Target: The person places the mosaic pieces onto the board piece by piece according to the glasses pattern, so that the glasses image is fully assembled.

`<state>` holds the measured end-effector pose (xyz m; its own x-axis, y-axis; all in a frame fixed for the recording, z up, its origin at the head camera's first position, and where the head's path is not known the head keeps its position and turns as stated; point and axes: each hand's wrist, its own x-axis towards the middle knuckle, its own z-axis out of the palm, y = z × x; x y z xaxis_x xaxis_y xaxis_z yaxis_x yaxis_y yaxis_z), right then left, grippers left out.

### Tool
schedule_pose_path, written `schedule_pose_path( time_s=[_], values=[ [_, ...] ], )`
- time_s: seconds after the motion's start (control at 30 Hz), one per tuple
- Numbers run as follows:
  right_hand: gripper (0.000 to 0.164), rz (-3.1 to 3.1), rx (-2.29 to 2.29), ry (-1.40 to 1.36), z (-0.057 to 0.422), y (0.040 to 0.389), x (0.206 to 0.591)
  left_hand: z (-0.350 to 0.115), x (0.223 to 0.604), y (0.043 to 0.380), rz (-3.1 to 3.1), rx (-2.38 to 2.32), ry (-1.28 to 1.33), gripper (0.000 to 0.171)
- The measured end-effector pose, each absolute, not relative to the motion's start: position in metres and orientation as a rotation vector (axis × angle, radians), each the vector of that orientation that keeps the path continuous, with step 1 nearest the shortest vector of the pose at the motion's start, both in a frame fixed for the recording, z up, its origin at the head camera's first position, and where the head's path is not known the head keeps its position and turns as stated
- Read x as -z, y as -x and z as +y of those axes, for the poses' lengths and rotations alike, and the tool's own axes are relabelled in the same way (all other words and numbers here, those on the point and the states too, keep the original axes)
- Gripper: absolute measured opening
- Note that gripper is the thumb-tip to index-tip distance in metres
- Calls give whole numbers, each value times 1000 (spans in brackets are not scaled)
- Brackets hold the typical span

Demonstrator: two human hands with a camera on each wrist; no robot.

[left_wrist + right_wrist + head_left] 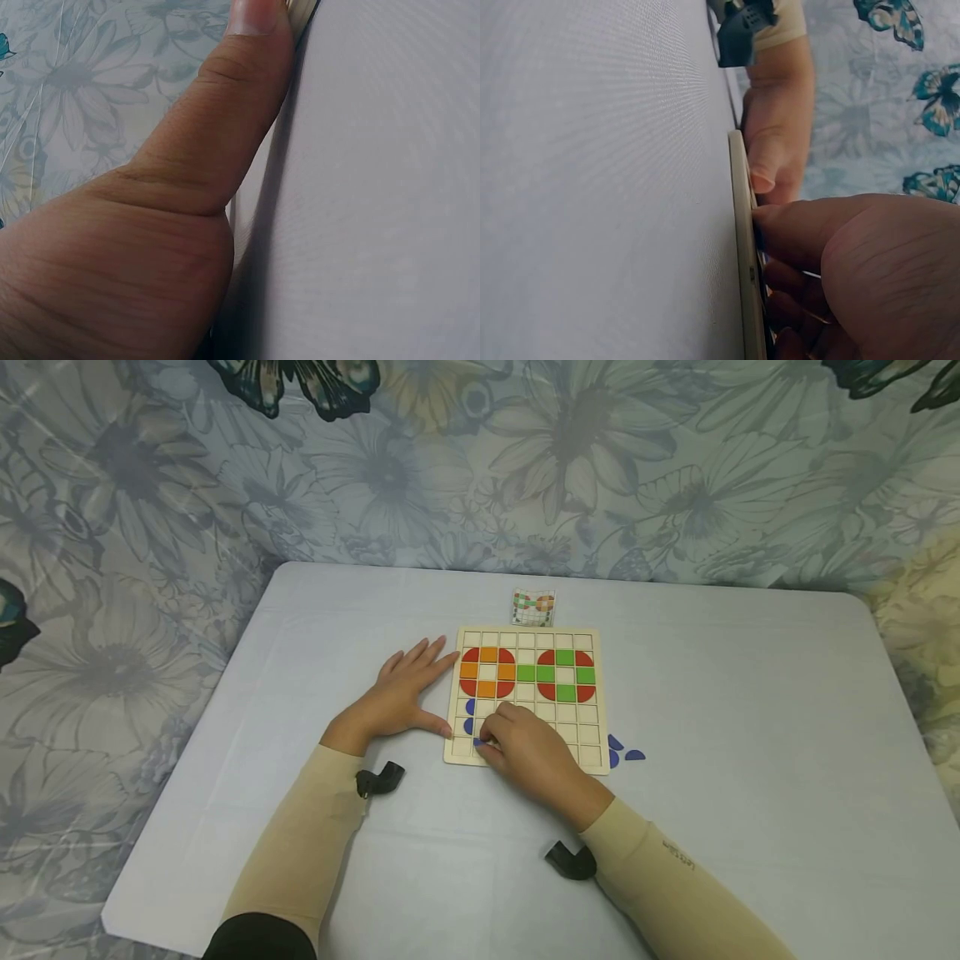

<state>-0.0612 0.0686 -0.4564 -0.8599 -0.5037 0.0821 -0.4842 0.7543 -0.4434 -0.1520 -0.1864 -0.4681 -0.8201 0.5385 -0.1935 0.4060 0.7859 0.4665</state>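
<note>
A wooden grid board (pixel 540 752) lies on the table with red, orange and green pieces forming two rounded rings joined by a green square (pixel 527 672). Two blue half-circle pieces (pixel 469 726) sit in its left column. My left hand (pixel 397 697) spreads its fingers flat, with the thumb and index fingertip at the board's left edge. Over the board's lower left part, my right hand (pixel 532 756) pinches a blue piece (pixel 478 742) between thumb and fingers, low against the surface. In the right wrist view the fingers mostly hide that piece.
Several loose blue pieces (pixel 635 755) lie by the board's lower right corner. A small pattern card (pixel 533 608) is behind the board's top edge. The white table (pixel 750 710) meets a floral cloth backdrop (pixel 570 468) at its far and left sides.
</note>
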Motion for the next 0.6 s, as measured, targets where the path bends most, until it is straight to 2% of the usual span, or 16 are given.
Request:
schedule_pose_path(
  time_s=[0.33, 0.6],
  values=[
    [22, 2850, 757, 733, 69, 61, 454, -188, 470, 152, 2664, -589, -725, 132],
    [25, 2762, 1017, 661, 78, 60, 449, -188, 472, 152, 2662, -606, -731, 132]
  ],
)
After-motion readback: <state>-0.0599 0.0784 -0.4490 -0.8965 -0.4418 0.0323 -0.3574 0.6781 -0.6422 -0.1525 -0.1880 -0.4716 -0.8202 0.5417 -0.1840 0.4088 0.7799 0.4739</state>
